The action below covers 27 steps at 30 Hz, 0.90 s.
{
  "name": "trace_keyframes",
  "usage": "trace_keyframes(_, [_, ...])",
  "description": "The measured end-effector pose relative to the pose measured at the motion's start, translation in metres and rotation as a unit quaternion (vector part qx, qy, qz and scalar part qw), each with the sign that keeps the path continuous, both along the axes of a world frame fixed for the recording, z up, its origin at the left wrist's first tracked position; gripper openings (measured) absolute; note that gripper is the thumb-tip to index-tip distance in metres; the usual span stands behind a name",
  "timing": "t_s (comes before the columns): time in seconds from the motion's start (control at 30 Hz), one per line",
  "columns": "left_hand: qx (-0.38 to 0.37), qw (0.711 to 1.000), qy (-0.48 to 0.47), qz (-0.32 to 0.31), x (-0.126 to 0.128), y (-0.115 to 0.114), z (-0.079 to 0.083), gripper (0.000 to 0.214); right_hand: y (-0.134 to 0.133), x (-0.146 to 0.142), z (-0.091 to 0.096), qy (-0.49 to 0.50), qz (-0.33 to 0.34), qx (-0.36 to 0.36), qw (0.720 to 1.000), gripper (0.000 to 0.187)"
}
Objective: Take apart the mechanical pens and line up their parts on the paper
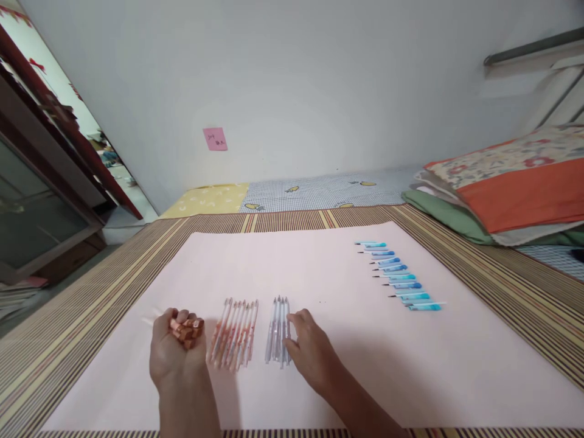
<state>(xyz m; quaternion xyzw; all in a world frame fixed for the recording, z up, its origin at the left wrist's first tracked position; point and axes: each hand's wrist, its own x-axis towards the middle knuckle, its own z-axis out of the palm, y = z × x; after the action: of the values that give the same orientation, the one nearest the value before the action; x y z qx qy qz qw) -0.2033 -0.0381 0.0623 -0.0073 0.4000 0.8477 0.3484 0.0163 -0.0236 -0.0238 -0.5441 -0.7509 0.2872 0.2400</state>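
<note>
Closest to me, my left hand (176, 356) is closed on a fistful of orange caps (187, 330) and my right hand (312, 353) lies open, fingertips against the clear barrels (277, 331) on the pink sheet (365, 365), so I'd hold the fist level and press lightly.

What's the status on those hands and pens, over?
Left hand shut on a fistful of orange caps. Right hand open, fingertips against the clear pens. Pink pens lie between the hands; blue pen row sits apart, far right.
</note>
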Motion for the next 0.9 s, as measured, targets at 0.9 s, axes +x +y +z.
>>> trace_keyframes(0.9, [-0.088, 0.915, 0.107, -0.378, 0.08, 0.034, -0.034, 0.035, -0.011, -0.007, 0.01, 0.204, 0.088, 0.001, 0.975, 0.021])
